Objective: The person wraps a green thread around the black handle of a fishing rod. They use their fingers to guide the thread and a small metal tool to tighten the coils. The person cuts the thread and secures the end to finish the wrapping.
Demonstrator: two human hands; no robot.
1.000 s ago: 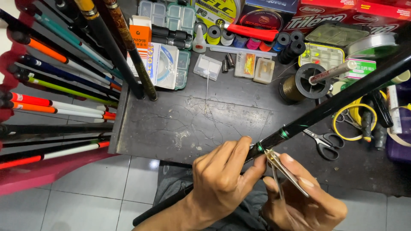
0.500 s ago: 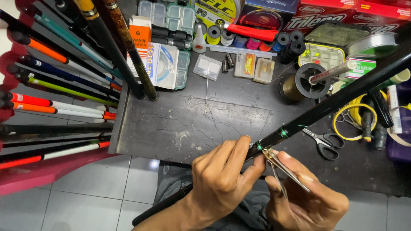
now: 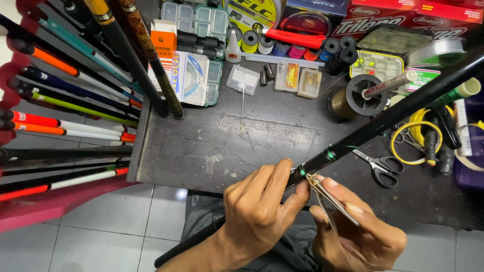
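While the left hand (image 3: 259, 211) grips the black rod (image 3: 383, 118), tweezers (image 3: 330, 199) touch it.
The right hand (image 3: 360, 234) pinches the tweezers nearly closed.

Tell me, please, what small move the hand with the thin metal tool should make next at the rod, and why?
Probably close the thin metal tool at the green band on the long black rod: the right hand holds its tips right there, while the left hand grips the rod beside it.
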